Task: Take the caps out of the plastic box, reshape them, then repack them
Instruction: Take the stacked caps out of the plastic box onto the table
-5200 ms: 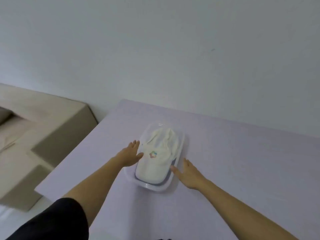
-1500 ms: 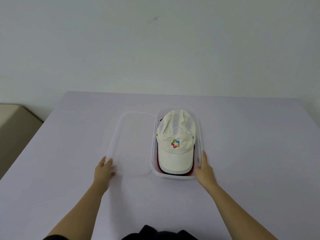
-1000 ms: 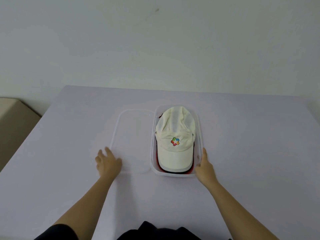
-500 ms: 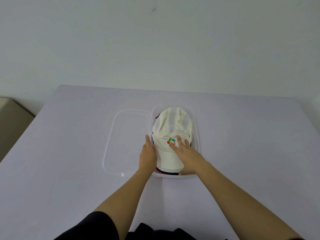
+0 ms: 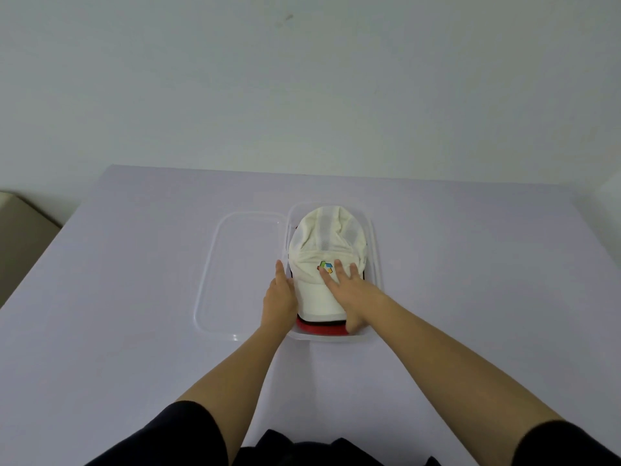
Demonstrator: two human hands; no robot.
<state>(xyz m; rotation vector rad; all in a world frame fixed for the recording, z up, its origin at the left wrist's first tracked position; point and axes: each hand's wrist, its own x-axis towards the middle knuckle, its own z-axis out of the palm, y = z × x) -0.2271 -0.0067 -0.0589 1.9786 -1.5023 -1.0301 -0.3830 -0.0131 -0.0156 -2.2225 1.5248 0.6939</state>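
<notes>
caps (image 5: 319, 299) stacked in the box (image 5: 377, 264), a little right of the middle of the table (image 5: 117, 314), brims toward the person. from the left: corner of a beige sofa (image 5: 20, 237) at the frame's edge, beyond the table. lilac table top reaching back to a pale wall (image 5: 302, 79). clear lid (image 5: 242, 274) flat on the table, long side just beside the box's left wall, touching or nearly so. left hand (image 5: 280, 295) next, set on edge at the box's left wall, against the left side of the white cap (image 5: 327, 237); fingers straight and together, pointing away, gripping nothing in sight. white cap on top of the stack, crown crumpled and flattened, mesh panels at the sides, small coloured logo (image 5: 324, 265) on the front. under it, red cap (image 5: 319, 330), only its brim showing at the near end of the box. right hand (image 5: 349, 290) flat on the white cap's brim, fingers straight and spread, tips at the logo and the front panel; thumb down past the brim's near right corner, over the red brim; under the white brim or only beside it, cannot tell. black sleeves (image 5: 174, 432) on both upper arms at the bottom edge.
</notes>
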